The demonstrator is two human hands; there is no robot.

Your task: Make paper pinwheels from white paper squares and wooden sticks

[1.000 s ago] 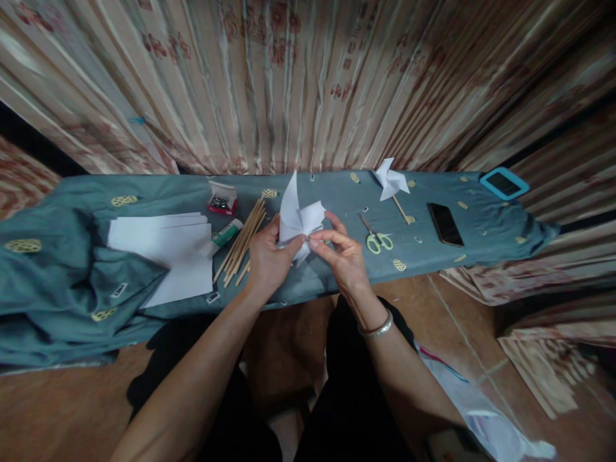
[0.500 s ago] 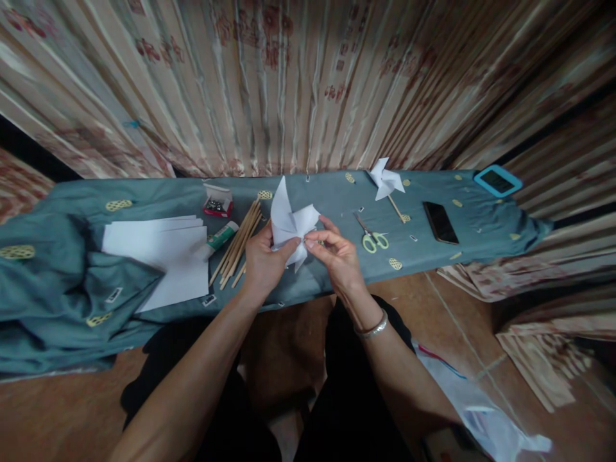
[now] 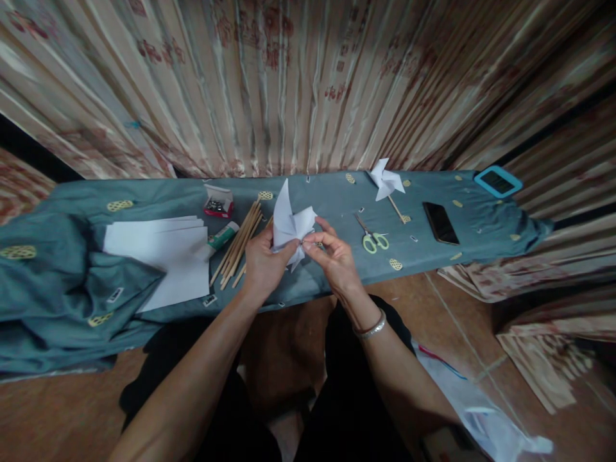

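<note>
The left hand (image 3: pixel 264 264) pinches a white paper pinwheel (image 3: pixel 283 217), and the right hand (image 3: pixel 334 255) nips it near the middle with thumb and finger. The pinwheel is held over the green cloth (image 3: pixel 332 192), close to the cloth's front edge. Just left of the grip lie wooden sticks (image 3: pixel 239 246) (the left hand hides part of one). A strip of cloth leaves room between the grip and the scissors (image 3: pixel 374 241) on its right.

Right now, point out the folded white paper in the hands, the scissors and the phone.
Folded white paper (image 3: pixel 283 215): head view, tall pointed flap.
Scissors (image 3: pixel 368 234): head view, where blades meet handles.
Phone (image 3: pixel 441 223): head view, dark screen.
</note>
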